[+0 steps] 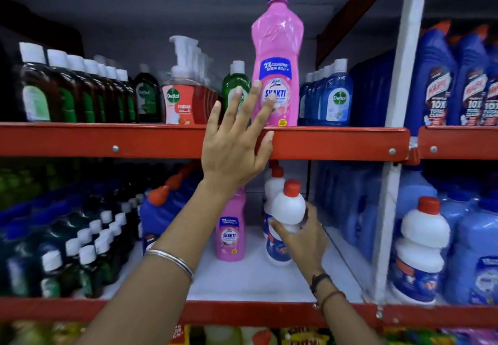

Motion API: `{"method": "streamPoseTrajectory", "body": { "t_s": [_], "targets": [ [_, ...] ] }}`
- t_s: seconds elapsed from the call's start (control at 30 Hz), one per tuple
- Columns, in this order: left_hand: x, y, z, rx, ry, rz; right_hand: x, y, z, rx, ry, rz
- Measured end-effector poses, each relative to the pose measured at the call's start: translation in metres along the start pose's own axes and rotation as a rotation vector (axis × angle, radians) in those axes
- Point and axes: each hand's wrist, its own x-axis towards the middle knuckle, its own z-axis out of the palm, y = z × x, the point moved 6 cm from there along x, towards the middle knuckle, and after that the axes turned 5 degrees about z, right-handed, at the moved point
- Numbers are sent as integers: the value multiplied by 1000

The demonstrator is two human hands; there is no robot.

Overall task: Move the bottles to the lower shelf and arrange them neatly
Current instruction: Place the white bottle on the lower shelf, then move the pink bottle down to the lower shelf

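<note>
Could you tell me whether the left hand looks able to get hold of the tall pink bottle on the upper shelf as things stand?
Probably yes. The left hand is open, fingers spread right at the tall pink bottle, which stands at the shelf's front edge with nothing in front of it.

I see even indoor light, dimmer deep inside the shelves (323, 142). Glare streaks the pink bottle (277, 56). The dark bottles (80, 250) at left blur, and the edges bow from the wide lens.
</note>
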Motion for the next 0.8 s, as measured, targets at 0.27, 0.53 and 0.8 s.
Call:
{"method": "streamPoseTrajectory", "body": {
  "t_s": [0.27,0.53,0.8],
  "targets": [
    [0,1,0,4,35,0,23,16,34,-91,-46,77],
    [0,1,1,26,21,1,20,15,35,-161,-94,88],
    [0,3,0,7,0,-8,-4,-12,-70,140,230,-155]
  ]
}}
